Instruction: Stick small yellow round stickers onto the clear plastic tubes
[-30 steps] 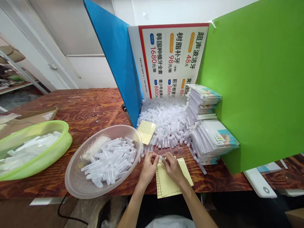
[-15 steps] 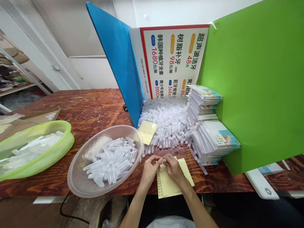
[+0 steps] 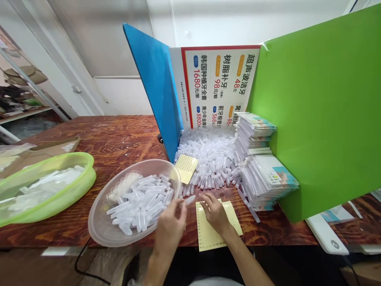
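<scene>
My left hand (image 3: 172,223) pinches a small translucent plastic tube (image 3: 189,200) between thumb and fingertips, beside the oval bowl's right rim. Over the yellow sticker sheets (image 3: 232,214), my right hand (image 3: 216,214) has its fingers bent and apart, with nothing visible in them. Small marks run along the edge of the lower sheet. More of these tubes lie in the clear oval bowl (image 3: 98,214) to the left. A large heap of tubes (image 3: 208,155) spreads beyond my hands, with another yellow sticker sheet (image 3: 186,168) lying on its near left edge.
Stacks of printed cards (image 3: 258,174) stand right of the heap. A blue panel (image 3: 154,87), a printed price board (image 3: 220,87) and a green panel (image 3: 315,111) wall in the heap. At far left sits a green basin (image 3: 86,186) of white pieces. A white device (image 3: 327,234) lies at the right edge.
My hands were together over the yellow sheets and have parted. The left moved left toward the bowl with the tube; the right stayed above the sheets, its fingers loosened. The view shifted slightly.
</scene>
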Available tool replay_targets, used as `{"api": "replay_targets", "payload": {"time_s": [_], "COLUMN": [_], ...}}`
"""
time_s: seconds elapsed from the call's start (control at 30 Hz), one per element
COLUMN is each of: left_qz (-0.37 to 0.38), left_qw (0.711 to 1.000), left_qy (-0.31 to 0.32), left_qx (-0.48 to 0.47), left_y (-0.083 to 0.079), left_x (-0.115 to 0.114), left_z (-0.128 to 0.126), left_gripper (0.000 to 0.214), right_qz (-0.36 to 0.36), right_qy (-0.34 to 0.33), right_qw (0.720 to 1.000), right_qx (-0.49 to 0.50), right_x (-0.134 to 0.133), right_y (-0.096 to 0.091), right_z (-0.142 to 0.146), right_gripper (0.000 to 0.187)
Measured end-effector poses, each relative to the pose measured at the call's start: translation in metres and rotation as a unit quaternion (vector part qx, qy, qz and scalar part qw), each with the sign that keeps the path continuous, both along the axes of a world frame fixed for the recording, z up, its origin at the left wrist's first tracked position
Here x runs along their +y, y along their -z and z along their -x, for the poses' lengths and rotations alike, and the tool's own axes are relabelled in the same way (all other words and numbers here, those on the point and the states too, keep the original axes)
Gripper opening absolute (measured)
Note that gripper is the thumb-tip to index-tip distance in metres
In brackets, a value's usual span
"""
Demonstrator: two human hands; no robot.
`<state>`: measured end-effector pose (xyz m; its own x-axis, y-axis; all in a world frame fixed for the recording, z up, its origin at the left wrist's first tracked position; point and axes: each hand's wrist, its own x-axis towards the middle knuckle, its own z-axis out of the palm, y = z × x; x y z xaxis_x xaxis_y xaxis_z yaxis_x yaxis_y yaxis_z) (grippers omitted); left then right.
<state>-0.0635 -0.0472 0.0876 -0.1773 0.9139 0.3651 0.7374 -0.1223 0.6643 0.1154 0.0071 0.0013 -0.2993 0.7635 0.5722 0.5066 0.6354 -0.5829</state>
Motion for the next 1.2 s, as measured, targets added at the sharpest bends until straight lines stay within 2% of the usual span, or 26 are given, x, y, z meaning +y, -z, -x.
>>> {"api": "replay_targets", "payload": {"time_s": [0.07, 0.13, 0.2, 0.27, 0.33, 0.43, 0.5, 0.6, 0.73, 0.9, 1.0, 1.03, 1.1, 1.2], "left_qz": [-0.065, -0.116, -0.157, -0.177, -0.161, -0.069, 0.005, 0.091, 0.136, 0.145, 0.141, 0.140, 0.143, 0.153], "left_qw": [0.991, 0.972, 0.957, 0.955, 0.970, 0.996, 0.996, 0.989, 0.982, 0.981, 0.982, 0.982, 0.981, 0.976], "left_qy": [-0.105, -0.178, -0.198, -0.185, -0.134, 0.027, 0.084, 0.116, 0.129, 0.126, 0.124, 0.124, 0.127, 0.142], "left_qx": [0.048, 0.104, 0.143, 0.149, 0.122, 0.053, 0.011, -0.015, -0.006, 0.025, 0.030, 0.031, 0.038, 0.060], "left_y": [-0.019, -0.034, -0.042, -0.038, -0.023, 0.014, 0.040, 0.067, 0.080, 0.081, 0.082, 0.082, 0.083, 0.081], "left_x": [0.002, 0.006, 0.008, 0.004, -0.003, -0.010, -0.007, 0.006, 0.019, 0.021, 0.021, 0.021, 0.021, 0.025], "left_z": [0.029, 0.054, 0.068, 0.064, 0.044, 0.007, -0.012, -0.022, -0.021, -0.021, -0.022, -0.022, -0.022, -0.020], "left_gripper": [0.019, 0.020, 0.020, 0.018, 0.014, 0.011, 0.011, 0.009, 0.011, 0.009, 0.009, 0.008, 0.007, 0.008], "right_qz": [0.032, 0.046, 0.034, 0.015, -0.006, -0.040, -0.060, -0.082, -0.093, -0.066, 0.013, 0.055, 0.139, 0.208], "right_qy": [0.066, 0.123, 0.137, 0.127, 0.108, 0.065, 0.033, -0.002, -0.017, 0.027, 0.061, 0.070, 0.091, 0.119], "right_qw": [0.996, 0.979, 0.963, 0.957, 0.956, 0.952, 0.948, 0.943, 0.944, 0.965, 0.996, 0.996, 0.977, 0.942], "right_qx": [-0.056, -0.157, -0.231, -0.258, -0.271, -0.297, -0.310, -0.322, -0.317, -0.252, -0.070, 0.007, 0.134, 0.233], "right_x": [0.017, 0.038, 0.056, 0.068, 0.075, 0.080, 0.082, 0.084, 0.085, 0.069, 0.047, 0.039, 0.024, 0.010], "right_y": [-0.007, -0.013, -0.016, -0.016, -0.015, -0.014, -0.013, -0.012, -0.010, -0.007, 0.000, 0.004, 0.012, 0.023], "right_z": [0.004, 0.009, 0.014, 0.016, 0.016, 0.012, 0.007, 0.002, -0.003, -0.011, -0.015, -0.016, -0.016, -0.014], "right_gripper": [0.032, 0.036, 0.038, 0.037, 0.033, 0.025, 0.020, 0.017, 0.020, 0.021, 0.014, 0.011, 0.010, 0.012]}}
